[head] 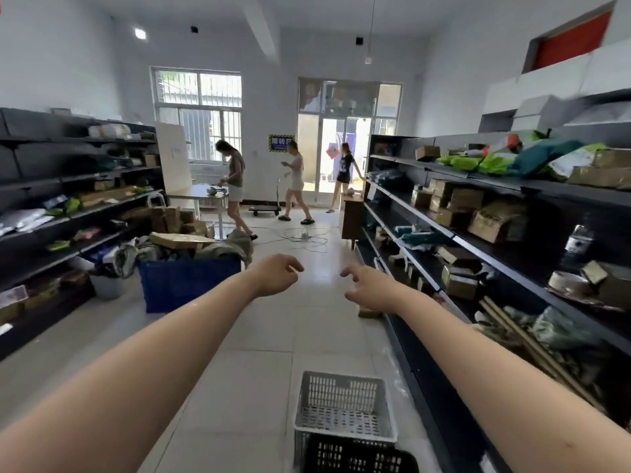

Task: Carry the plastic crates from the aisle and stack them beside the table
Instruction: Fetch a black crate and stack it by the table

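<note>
A white slotted plastic crate (345,407) sits on the tiled aisle floor low in the head view, with a black crate (358,457) against its near side at the bottom edge. Both my arms stretch forward above them. My left hand (275,274) and my right hand (370,288) hang in the air with loosely curled fingers and hold nothing. Further up the aisle on the left stands a blue crate (186,285) heaped with cloth and cardboard. A table (201,194) stands far back by the window.
Dark shelving (495,240) full of boxes lines the right side, and similar shelving (51,213) lines the left. Cables (304,238) trail across the floor ahead. A flat trolley (266,209) and three persons (295,182) are near the far door.
</note>
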{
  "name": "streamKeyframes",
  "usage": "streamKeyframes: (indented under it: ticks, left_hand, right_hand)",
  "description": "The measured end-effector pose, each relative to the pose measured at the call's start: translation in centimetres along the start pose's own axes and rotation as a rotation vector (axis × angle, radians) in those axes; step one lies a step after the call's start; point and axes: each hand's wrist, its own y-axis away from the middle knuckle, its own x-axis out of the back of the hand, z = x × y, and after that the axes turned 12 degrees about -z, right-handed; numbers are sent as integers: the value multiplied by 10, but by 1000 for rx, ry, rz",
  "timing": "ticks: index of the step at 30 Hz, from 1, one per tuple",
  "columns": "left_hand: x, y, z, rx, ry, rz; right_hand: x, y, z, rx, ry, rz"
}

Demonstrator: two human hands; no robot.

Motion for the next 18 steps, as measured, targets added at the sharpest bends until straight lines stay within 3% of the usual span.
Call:
streamKeyframes:
  ticks: [7,13,18]
  left_hand:
    - [-57,-33,-94,75,17,-84]
    - [-216,-39,-242,395,238,-223]
    - [-360,-40,-337,551,260,-355]
  right_hand:
    - [-102,-36,36,-156,-138,-151]
    - [-303,-51,101,-365,-245,-356]
    - [-471,-56,141,-485,-303,-437]
